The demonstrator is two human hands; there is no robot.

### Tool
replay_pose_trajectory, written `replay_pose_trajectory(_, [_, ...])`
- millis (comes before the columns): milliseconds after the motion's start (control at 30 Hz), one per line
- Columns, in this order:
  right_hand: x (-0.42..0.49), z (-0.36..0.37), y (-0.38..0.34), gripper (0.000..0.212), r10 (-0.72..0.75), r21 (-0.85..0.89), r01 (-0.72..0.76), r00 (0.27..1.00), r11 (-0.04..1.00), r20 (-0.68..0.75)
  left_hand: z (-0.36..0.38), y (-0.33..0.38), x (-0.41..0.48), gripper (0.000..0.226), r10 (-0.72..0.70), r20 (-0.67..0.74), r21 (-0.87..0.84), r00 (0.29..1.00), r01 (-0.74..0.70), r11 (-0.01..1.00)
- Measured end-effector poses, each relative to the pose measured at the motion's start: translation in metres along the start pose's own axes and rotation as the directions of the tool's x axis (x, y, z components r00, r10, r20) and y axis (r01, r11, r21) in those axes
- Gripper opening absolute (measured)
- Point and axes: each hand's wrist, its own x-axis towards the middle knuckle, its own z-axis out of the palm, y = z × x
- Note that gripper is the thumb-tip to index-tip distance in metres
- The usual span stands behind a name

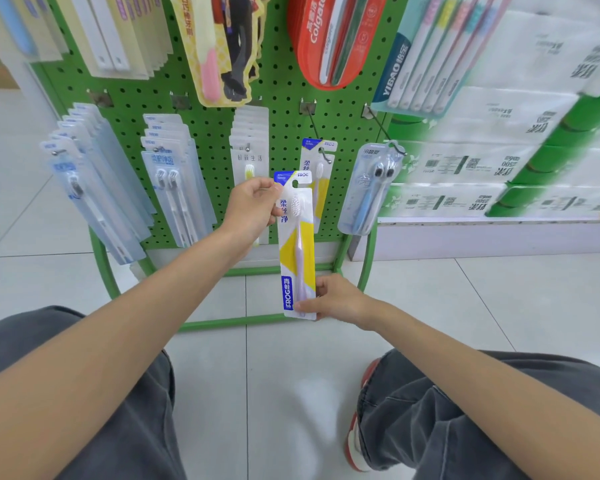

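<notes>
Green peg wall stands behind. Left hand fingers pinch the top of the toothbrush pack, right hand fingers the bottom. Slip its hole straight onto the hook above the fingers.

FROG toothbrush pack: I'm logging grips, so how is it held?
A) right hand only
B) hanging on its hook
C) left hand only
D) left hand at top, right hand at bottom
D: the left hand pinches the top of the FROG toothbrush pack, the right hand grips its bottom end.
</notes>
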Motion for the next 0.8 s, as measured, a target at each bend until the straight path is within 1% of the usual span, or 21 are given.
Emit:
replay_pose_trajectory(33, [-0.001, 0.001, -0.001, 0.031, -0.062, -0.137, 0.053, 0.996, 0.989, -0.061, 0.001, 0.001, -0.002, 0.016, 0.010, 0.044, 0.032, 0.999, -0.011, 0.999])
replay_pose_trajectory(100, [-0.004, 0.004, -0.004, 0.048, -0.184, -0.399, 0.124, 0.976, 0.909, -0.115, 0.002, 0.001, -0.007, 0.022, 0.040, 0.141, 0.100, 0.989, -0.055, 0.994])
replay_pose_trajectory(133, [-0.004, 0.005, -0.006, 0.061, -0.224, -0.458, 0.149, 0.968, 0.876, -0.112, 0.002, 0.000, -0.009, 0.026, 0.056, 0.178, 0.133, 0.982, -0.081, 0.988])
replay_pose_trajectory(200, [-0.005, 0.006, -0.008, 0.084, -0.256, -0.495, 0.177, 0.962, 0.851, -0.096, 0.003, -0.002, -0.012, 0.031, 0.090, 0.219, 0.195, 0.972, -0.134, 0.972])
replay_pose_trajectory(267, [-0.003, 0.005, -0.009, 0.094, -0.274, -0.532, 0.193, 0.959, 0.825, -0.077, 0.003, -0.002, -0.014, 0.050, 0.125, 0.230, 0.248, 0.965, -0.182, 0.951])
replay_pose_trajectory(300, [-0.002, 0.005, -0.009, 0.096, -0.279, -0.544, 0.194, 0.957, 0.816, -0.077, 0.003, -0.004, -0.012, 0.060, 0.143, 0.220, 0.255, 0.965, -0.199, 0.946])
replay_pose_trajectory(333, [0.000, 0.004, -0.010, 0.097, -0.285, -0.551, 0.196, 0.955, 0.811, -0.079, 0.003, -0.004, -0.011, 0.065, 0.156, 0.207, 0.252, 0.966, -0.207, 0.945])
replay_pose_trajectory(367, [0.002, 0.003, -0.011, 0.098, -0.289, -0.547, 0.198, 0.954, 0.813, -0.084, 0.003, -0.005, -0.009, 0.064, 0.155, 0.193, 0.254, 0.969, -0.202, 0.946])
replay_pose_trajectory(433, [0.004, 0.003, -0.011, 0.099, -0.285, -0.497, 0.208, 0.955, 0.842, -0.083, 0.001, -0.006, -0.005, 0.053, 0.139, 0.180, 0.230, 0.974, -0.179, 0.957])
replay_pose_trajectory(533, [0.006, 0.001, -0.014, 0.106, -0.257, -0.391, 0.204, 0.962, 0.898, -0.088, -0.004, -0.005, -0.001, 0.024, 0.175, 0.186, 0.158, 0.967, -0.205, 0.966])
replay_pose_trajectory(567, [0.006, 0.000, -0.016, 0.107, -0.254, -0.377, 0.201, 0.963, 0.904, -0.096, -0.006, -0.004, -0.001, 0.023, 0.186, 0.175, 0.134, 0.967, -0.211, 0.968])
replay_pose_trajectory(633, [0.008, -0.002, -0.018, 0.099, -0.274, -0.374, 0.208, 0.952, 0.904, -0.133, -0.009, -0.003, -0.001, 0.025, 0.171, 0.155, 0.078, 0.973, -0.184, 0.980])
replay_pose_trajectory(700, [0.011, -0.006, -0.022, 0.087, -0.295, -0.368, 0.213, 0.938, 0.905, -0.181, -0.010, -0.004, 0.000, 0.022, 0.117, 0.157, 0.028, 0.981, -0.122, 0.992])
replay_pose_trajectory(800, [0.015, -0.013, -0.030, 0.073, -0.305, -0.337, 0.213, 0.919, 0.917, -0.249, -0.009, -0.005, -0.001, 0.017, 0.032, 0.237, -0.027, 0.971, -0.027, 0.999])
